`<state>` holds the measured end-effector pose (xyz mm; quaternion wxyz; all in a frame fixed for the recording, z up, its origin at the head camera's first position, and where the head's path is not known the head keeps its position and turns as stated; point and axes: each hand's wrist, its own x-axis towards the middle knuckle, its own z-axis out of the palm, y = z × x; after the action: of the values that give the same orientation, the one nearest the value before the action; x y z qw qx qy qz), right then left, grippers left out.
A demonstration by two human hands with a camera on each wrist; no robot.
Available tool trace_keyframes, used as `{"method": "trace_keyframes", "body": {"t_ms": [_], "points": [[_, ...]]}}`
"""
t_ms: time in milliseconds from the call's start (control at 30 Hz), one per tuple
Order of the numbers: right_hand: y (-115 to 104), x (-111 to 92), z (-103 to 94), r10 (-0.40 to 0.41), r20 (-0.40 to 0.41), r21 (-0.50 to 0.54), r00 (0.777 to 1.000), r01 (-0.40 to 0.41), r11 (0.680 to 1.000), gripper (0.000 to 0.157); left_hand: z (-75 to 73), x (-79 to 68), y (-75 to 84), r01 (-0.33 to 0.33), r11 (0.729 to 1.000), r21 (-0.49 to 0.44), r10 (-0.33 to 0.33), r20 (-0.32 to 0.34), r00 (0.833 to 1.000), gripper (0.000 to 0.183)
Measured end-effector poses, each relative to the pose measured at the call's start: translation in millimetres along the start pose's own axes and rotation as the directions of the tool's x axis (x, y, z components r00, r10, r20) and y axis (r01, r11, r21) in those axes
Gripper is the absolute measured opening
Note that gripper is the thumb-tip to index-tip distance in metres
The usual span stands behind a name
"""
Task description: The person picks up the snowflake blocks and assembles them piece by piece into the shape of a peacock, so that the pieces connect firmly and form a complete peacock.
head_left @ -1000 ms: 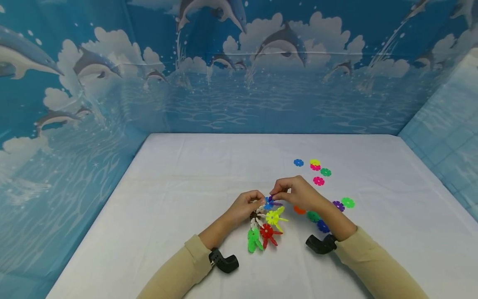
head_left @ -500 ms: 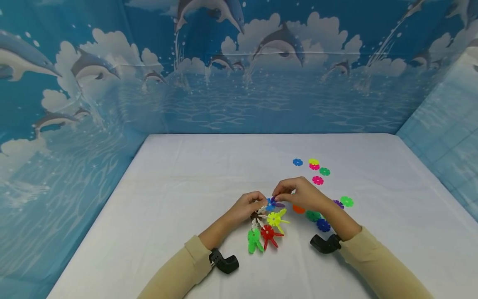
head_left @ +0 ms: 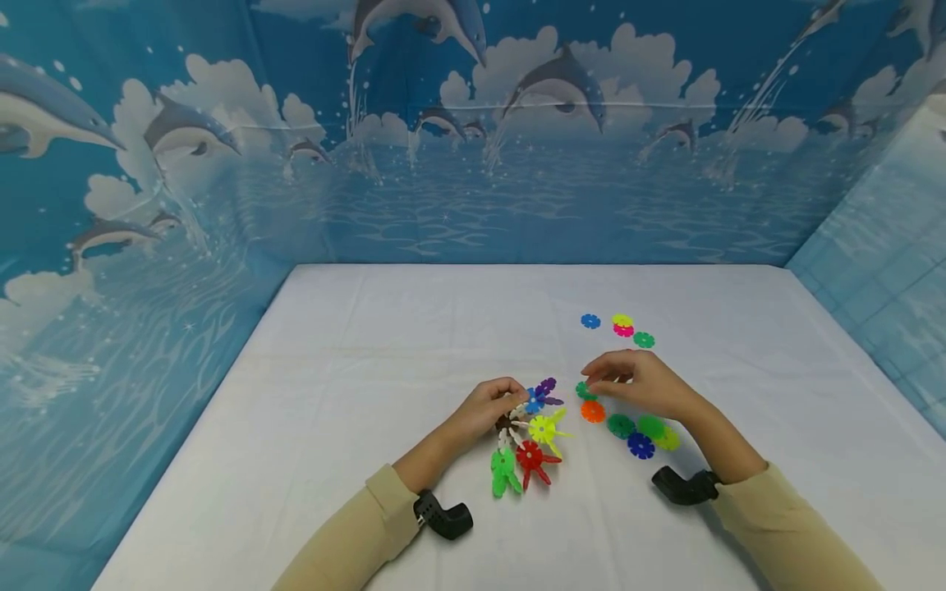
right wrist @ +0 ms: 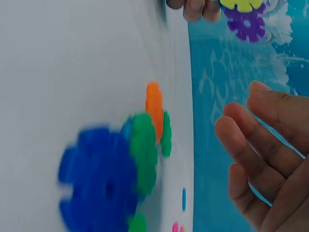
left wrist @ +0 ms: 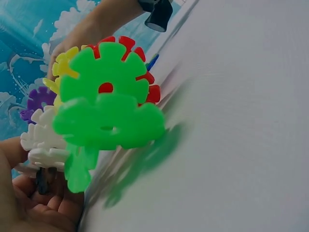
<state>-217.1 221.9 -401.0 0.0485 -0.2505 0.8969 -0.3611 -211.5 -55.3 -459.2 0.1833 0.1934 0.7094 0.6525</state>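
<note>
My left hand (head_left: 480, 410) grips a cluster of interlocking plastic flower discs at its upper left. In the cluster are a blue disc (head_left: 533, 400), purple discs (head_left: 546, 386), a yellow part (head_left: 543, 430), a red part (head_left: 529, 456), a green part (head_left: 503, 469) and white and brown discs at the fingers. In the left wrist view, green discs (left wrist: 108, 121) hide much of the rest. My right hand (head_left: 639, 382) hovers with loosely bent fingers and holds nothing. Just beyond its fingertips lies a loose green disc (head_left: 585, 391), partly covered in the head view.
On the white cloth (head_left: 369, 353) lie loose discs: orange (head_left: 593, 411), green (head_left: 621, 425), dark blue (head_left: 640, 446) and lime yellow (head_left: 668, 439). Farther back are a blue disc (head_left: 590, 321), a yellow disc (head_left: 623, 320) over a pink one, and another green disc (head_left: 644, 339).
My right hand has let go of the purple disc at the top of the cluster and moved right, over the loose discs. My left hand keeps its place and its grip.
</note>
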Motion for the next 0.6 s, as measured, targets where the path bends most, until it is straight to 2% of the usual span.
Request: {"method": "trace_keyframes", "body": {"t_ms": [200,367,600], "points": [[20.4,-14.9,-17.6,0.127,-0.021,-0.024,0.992,-0.128,0.992,0.026,-2.7,-1.0,-3.1,-0.013,0.994,-0.110,0.015,0.018,1.000,0.019],[32.4,-24.2,-33.1,0.213,0.015,-0.043,0.977,-0.212,0.976,0.028,-4.2,-1.2,-4.5,-0.014,0.986,-0.166,0.020,0.038,0.999,0.020],[44.0,-32.2,-44.9,0.337,0.108,-0.117,0.935,-0.325,0.938,0.031,-4.1,-0.1,-4.5,-0.035,0.979,-0.202,0.039,0.016,0.999,0.023]]}}
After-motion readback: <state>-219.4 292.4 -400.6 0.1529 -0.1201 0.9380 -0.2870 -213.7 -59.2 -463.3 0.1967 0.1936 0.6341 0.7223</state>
